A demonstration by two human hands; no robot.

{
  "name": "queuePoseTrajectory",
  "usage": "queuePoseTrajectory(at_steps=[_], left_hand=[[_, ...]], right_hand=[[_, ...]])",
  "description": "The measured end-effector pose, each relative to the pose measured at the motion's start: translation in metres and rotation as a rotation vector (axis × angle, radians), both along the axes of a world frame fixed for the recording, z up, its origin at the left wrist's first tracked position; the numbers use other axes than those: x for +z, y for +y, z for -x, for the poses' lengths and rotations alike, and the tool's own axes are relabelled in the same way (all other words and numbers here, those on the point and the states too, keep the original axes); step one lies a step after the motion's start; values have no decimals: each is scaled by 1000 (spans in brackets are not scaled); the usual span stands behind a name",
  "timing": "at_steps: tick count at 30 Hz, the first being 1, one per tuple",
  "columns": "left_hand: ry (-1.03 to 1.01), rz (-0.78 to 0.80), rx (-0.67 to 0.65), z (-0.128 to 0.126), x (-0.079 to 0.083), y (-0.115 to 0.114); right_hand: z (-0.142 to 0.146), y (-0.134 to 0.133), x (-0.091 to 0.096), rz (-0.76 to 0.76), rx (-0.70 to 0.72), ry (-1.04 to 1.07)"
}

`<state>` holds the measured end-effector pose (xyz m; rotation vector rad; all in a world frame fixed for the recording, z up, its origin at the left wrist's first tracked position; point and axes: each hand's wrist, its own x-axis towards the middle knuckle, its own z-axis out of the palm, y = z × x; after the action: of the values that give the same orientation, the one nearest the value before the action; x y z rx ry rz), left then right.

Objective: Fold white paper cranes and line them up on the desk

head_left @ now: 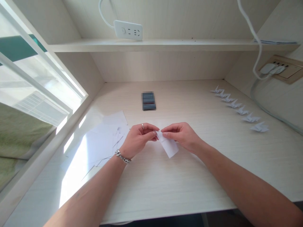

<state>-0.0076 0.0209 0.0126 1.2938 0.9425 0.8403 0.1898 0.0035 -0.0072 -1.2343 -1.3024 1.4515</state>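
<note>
A small folded piece of white paper (169,146) is held up between my two hands above the desk, its free end hanging toward me. My left hand (142,138), with a ring and a chain bracelet, pinches its upper left corner between thumb and fingers. My right hand (182,135) pinches the same upper edge from the right, thumb on the near side. The fingertips of the two hands are almost touching. Part of the paper's top is hidden behind my fingers.
Loose white sheets (101,142) lie at the left in sunlight by the window. A row of several folded paper cranes (241,110) stands at the right. A dark pixelated object (149,101) lies farther back. Above are a shelf (165,45) and a power strip (129,30).
</note>
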Motion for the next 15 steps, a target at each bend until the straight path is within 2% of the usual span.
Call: queuePoseTrajectory(at_steps=[10,15], left_hand=[[-18,-12,22,-2,0,-1],[36,-83,34,-2,-5,0]], right_hand=[[2,-1,0,-3,-30,22],[2,-1,-1,15,-25,63]])
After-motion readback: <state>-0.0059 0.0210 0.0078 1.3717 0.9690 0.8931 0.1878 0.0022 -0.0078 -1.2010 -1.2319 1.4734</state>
